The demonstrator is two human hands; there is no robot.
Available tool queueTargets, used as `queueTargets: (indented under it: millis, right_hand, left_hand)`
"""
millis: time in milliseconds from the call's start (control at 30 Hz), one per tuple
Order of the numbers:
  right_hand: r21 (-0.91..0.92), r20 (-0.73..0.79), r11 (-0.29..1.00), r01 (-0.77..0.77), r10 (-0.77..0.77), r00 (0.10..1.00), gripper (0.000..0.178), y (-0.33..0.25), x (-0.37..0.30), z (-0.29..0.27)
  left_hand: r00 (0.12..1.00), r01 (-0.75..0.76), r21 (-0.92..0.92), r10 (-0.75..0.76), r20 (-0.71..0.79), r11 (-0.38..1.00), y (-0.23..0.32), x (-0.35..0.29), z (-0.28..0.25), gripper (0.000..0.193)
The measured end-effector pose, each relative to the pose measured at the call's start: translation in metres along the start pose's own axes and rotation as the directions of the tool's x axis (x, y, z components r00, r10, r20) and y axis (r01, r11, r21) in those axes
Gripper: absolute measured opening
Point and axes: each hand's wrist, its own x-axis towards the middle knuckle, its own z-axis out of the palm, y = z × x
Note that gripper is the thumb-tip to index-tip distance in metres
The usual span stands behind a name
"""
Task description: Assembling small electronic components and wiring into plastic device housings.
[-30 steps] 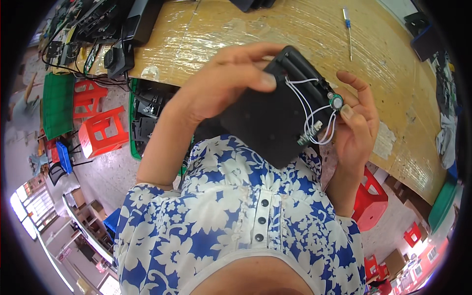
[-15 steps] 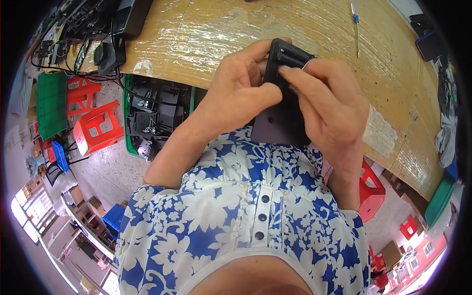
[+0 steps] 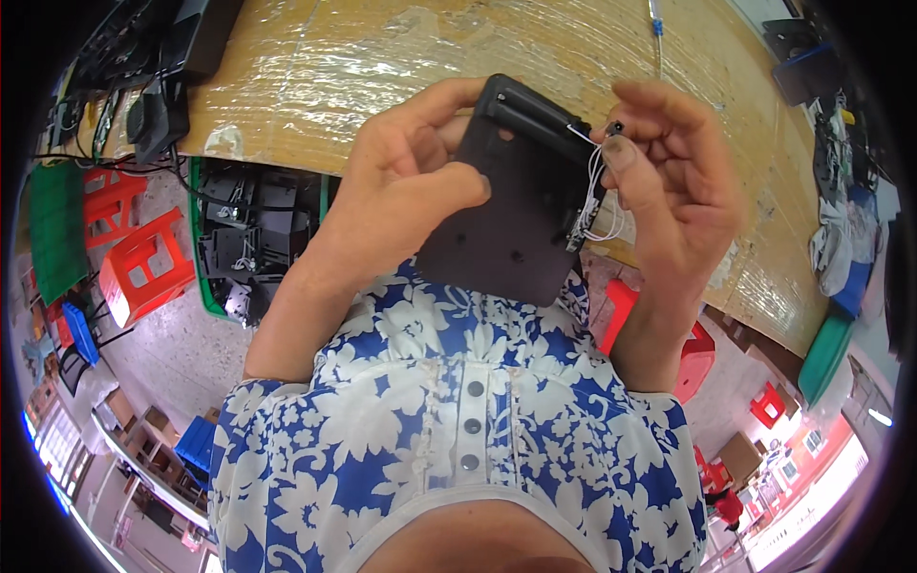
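Note:
A flat black plastic housing [image 3: 511,215] with a raised bar along its far edge is tilted in front of my body. My left hand [image 3: 420,162] grips its left edge, thumb on the face and fingers behind. White wires [image 3: 590,196] hang along the right edge, beside a small circuit board [image 3: 579,229]. At the far right corner my right hand [image 3: 673,162] pinches a small black connector [image 3: 615,127] at the end of the wires between thumb and finger. The connector is held apart from the housing.
A worktable [image 3: 315,76] wrapped in clear film lies ahead, with a screwdriver [image 3: 657,29] on it. Black parts and cables [image 3: 158,119] crowd its left end. Below stands a green crate [image 3: 202,267] of black parts beside red stools [image 3: 143,267].
My right hand has moved off the housing's face to its right side and now holds the connector. The wires have come into sight. The housing has turned slightly and shifted left in view.

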Motion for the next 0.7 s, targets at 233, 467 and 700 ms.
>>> queueTargets:
  millis: [233, 467, 700]
  right_hand:
    - [-0.192, 0.201, 0.980, 0.043, -0.004, 0.980, 0.019, 0.005, 0.009, -0.035]
    - [0.054, 0.173, 0.982, -0.179, 0.167, 0.971, 0.022, 0.000, 0.009, -0.036]
    - [0.070, 0.166, 0.993, -0.099, 0.086, 0.982, 0.020, 0.012, 0.009, -0.039]
  left_hand:
    - [0.995, 0.088, -0.021, -0.089, -0.035, 0.996, 0.004, 0.000, -0.001, 0.064]
    - [0.996, 0.085, -0.167, -0.088, -0.013, 0.982, 0.007, -0.005, -0.005, 0.055]
    - [0.990, 0.134, -0.144, -0.138, -0.018, 0.980, 0.010, -0.006, -0.002, 0.060]
